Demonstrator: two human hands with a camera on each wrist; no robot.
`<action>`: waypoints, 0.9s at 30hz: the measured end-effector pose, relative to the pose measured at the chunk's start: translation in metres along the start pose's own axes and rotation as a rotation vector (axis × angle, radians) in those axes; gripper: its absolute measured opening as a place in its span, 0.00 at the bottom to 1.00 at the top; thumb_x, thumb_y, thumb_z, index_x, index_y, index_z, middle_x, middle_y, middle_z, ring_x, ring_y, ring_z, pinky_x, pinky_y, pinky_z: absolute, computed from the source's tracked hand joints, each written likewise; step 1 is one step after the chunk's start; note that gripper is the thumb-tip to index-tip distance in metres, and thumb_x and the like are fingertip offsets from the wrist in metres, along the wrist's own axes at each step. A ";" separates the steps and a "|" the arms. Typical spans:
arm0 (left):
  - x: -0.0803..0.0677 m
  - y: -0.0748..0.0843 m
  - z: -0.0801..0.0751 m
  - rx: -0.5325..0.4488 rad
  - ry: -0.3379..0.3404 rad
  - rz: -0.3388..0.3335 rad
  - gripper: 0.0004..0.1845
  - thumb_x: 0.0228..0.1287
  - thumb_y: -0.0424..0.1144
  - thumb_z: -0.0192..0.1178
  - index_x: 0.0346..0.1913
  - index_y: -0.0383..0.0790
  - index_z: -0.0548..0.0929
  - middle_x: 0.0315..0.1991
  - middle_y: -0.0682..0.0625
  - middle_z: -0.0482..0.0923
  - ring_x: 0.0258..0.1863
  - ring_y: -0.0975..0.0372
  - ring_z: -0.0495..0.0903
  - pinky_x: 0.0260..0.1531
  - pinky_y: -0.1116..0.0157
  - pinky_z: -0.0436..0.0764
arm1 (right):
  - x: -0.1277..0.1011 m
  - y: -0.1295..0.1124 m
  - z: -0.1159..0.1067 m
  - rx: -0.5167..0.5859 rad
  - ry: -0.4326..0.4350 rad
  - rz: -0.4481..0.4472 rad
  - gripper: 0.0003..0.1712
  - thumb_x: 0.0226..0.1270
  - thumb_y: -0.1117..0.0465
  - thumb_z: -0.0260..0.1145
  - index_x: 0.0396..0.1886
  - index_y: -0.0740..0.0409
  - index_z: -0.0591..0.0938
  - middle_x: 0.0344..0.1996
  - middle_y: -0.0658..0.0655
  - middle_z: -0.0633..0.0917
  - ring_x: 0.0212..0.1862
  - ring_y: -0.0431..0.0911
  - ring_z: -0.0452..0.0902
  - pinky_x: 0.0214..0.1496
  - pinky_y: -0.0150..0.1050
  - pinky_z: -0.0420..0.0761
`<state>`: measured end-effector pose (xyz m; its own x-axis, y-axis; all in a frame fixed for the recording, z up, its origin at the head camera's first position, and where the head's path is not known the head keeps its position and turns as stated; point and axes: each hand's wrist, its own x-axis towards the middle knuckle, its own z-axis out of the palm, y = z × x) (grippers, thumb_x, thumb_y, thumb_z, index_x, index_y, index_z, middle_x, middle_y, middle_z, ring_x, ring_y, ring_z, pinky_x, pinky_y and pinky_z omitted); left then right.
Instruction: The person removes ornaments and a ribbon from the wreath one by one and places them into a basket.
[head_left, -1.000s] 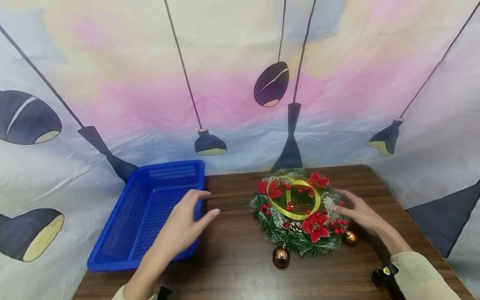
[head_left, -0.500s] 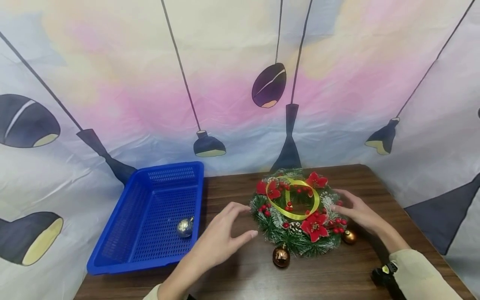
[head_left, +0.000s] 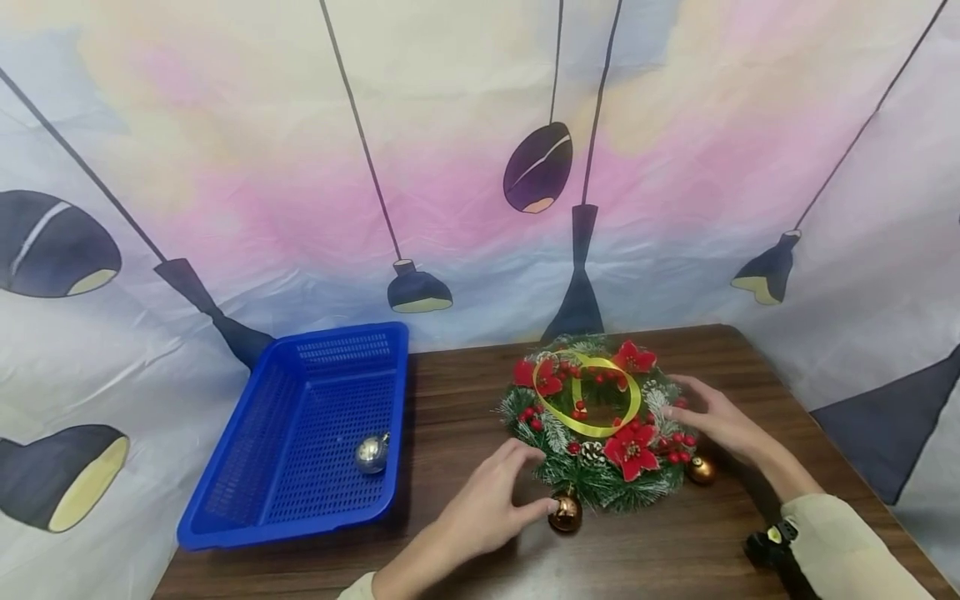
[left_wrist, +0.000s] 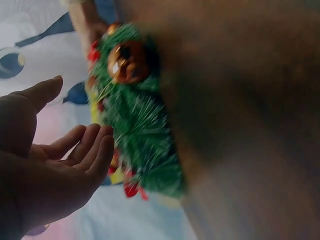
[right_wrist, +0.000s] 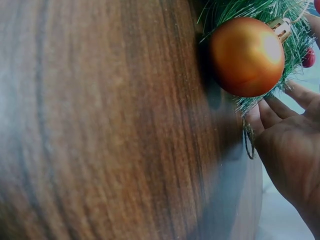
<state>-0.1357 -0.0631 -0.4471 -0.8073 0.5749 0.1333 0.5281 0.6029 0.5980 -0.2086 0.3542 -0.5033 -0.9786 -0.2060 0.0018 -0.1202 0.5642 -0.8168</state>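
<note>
A green Christmas wreath (head_left: 555, 437) with red poinsettias, berries, pine cones and a yellow ribbon (head_left: 542, 400) lies on the table. My right hand (head_left: 723, 421) grips its right edge, thumb on top and fingers around the outer side. A matte gold bauble (right_wrist: 247, 57) hangs at the wreath beside that hand. At the front of the wreath is a shiny copper bauble (head_left: 566, 510). My left hand (head_left: 487, 504) is by the front left, thumb tip right at the copper bauble in the head view. In the left wrist view its fingers (left_wrist: 90, 150) are loosely bent with nothing between them.
A blue plastic basket (head_left: 225, 533) stands on the left of the wooden table (head_left: 450, 392), with a silver-gold bauble (head_left: 371, 454) inside. A cloth backdrop (head_left: 300, 167) printed with lamps hangs close behind the table. A twine loop (right_wrist: 248, 140) shows near my right fingers.
My left hand has moved from over the basket to the right, up to the wreath's front left, uncovering the bauble in the basket. The right hand and the wreath stay put.
</note>
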 end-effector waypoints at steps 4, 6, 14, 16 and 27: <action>0.002 -0.001 0.016 -0.016 -0.031 0.007 0.28 0.69 0.55 0.72 0.64 0.42 0.80 0.58 0.56 0.78 0.58 0.62 0.81 0.59 0.61 0.82 | -0.001 0.001 0.000 0.013 0.001 0.005 0.44 0.79 0.49 0.66 0.83 0.63 0.59 0.78 0.77 0.59 0.75 0.78 0.56 0.66 0.78 0.66; 0.003 -0.002 0.022 -0.020 -0.032 0.011 0.27 0.69 0.54 0.72 0.62 0.43 0.80 0.57 0.56 0.78 0.56 0.63 0.81 0.57 0.63 0.82 | 0.000 0.002 0.000 0.019 0.001 0.000 0.44 0.79 0.50 0.66 0.83 0.64 0.59 0.78 0.77 0.59 0.74 0.78 0.57 0.66 0.78 0.67; 0.004 -0.004 0.041 -0.017 -0.028 0.015 0.24 0.67 0.53 0.74 0.58 0.45 0.81 0.53 0.57 0.78 0.51 0.67 0.80 0.54 0.66 0.83 | 0.001 0.001 0.001 0.049 -0.002 -0.011 0.44 0.79 0.54 0.67 0.83 0.64 0.58 0.77 0.78 0.60 0.74 0.78 0.58 0.66 0.77 0.68; 0.005 -0.002 0.045 -0.008 -0.031 0.011 0.24 0.67 0.52 0.74 0.58 0.44 0.81 0.52 0.56 0.77 0.50 0.67 0.79 0.51 0.66 0.83 | 0.001 0.001 0.000 0.046 -0.001 -0.011 0.44 0.79 0.53 0.67 0.83 0.65 0.58 0.78 0.78 0.60 0.74 0.78 0.58 0.66 0.77 0.68; 0.012 0.001 0.051 0.029 -0.044 0.026 0.23 0.65 0.47 0.77 0.55 0.43 0.81 0.51 0.55 0.77 0.47 0.69 0.78 0.47 0.70 0.82 | 0.000 0.003 0.001 0.042 0.003 0.003 0.44 0.79 0.50 0.66 0.83 0.64 0.58 0.79 0.77 0.57 0.75 0.79 0.55 0.67 0.79 0.65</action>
<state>-0.1312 -0.0272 -0.4852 -0.7811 0.6141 0.1130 0.5567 0.6029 0.5715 -0.2088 0.3552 -0.5056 -0.9793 -0.2024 0.0011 -0.1106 0.5306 -0.8404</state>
